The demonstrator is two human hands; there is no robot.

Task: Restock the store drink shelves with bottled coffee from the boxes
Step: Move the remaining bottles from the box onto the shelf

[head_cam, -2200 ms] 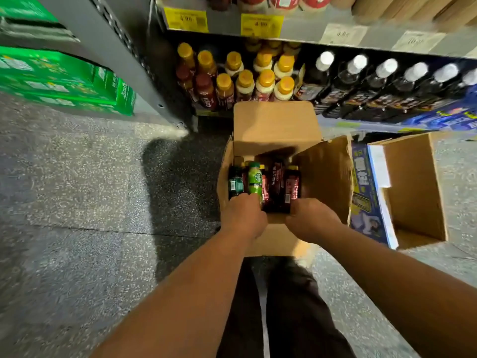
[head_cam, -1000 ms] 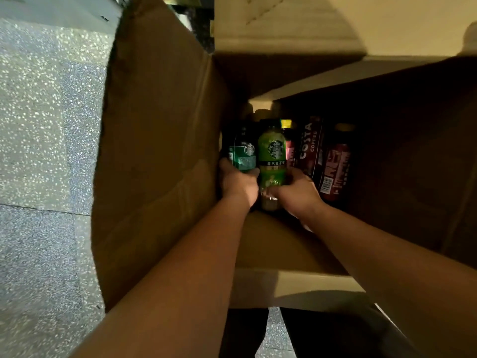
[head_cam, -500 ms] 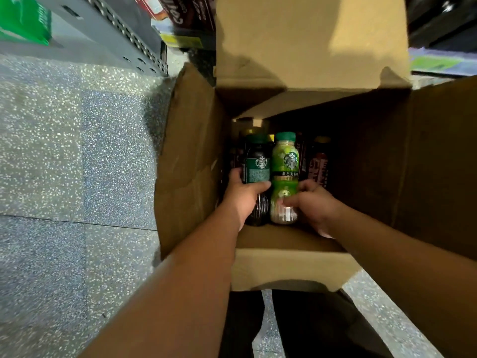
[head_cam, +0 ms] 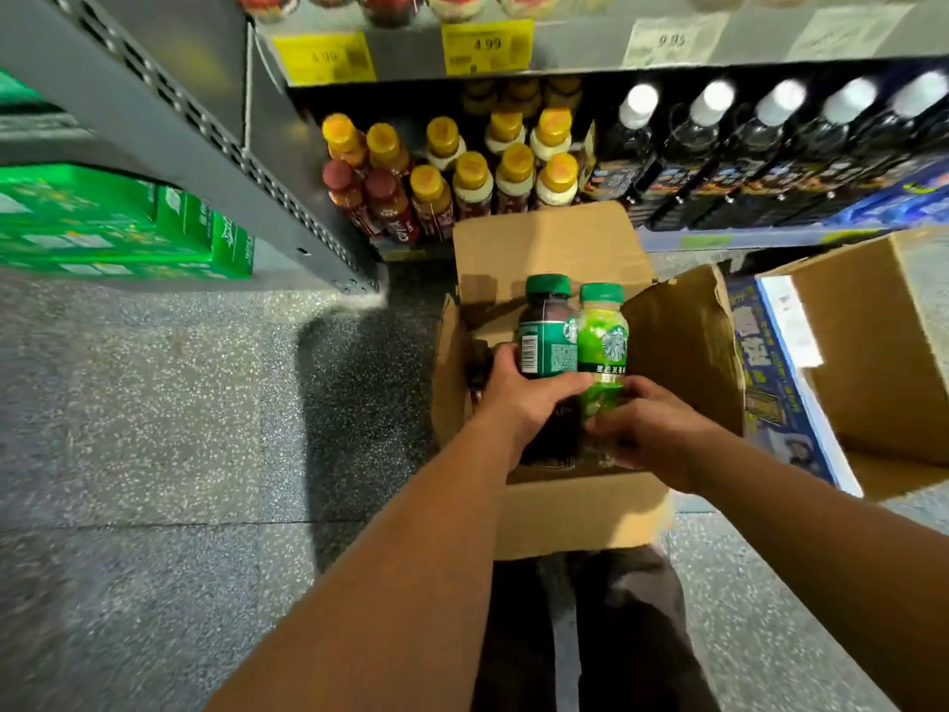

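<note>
My left hand [head_cam: 518, 398] is curled round the dark coffee bottle [head_cam: 547, 341], with my fingers across its front under the green label. My right hand [head_cam: 647, 423] is curled round the low part of the light green coffee bottle [head_cam: 602, 346]. The two bottles stand up straight, side by side and touching, over the open brown box [head_cam: 580, 511] on the floor [head_cam: 154, 403]. Half a second ago they were down inside the box; now both have come up, and their green caps are higher than the box's walls. Past the box is the shelf with gold-cap bottles [head_cam: 462, 182], and beside them are dark bottles with white caps [head_cam: 719, 141]. Another open box [head_cam: 873, 352] sits to the right, and green cartons [head_cam: 102, 223] are far to the left.
</note>
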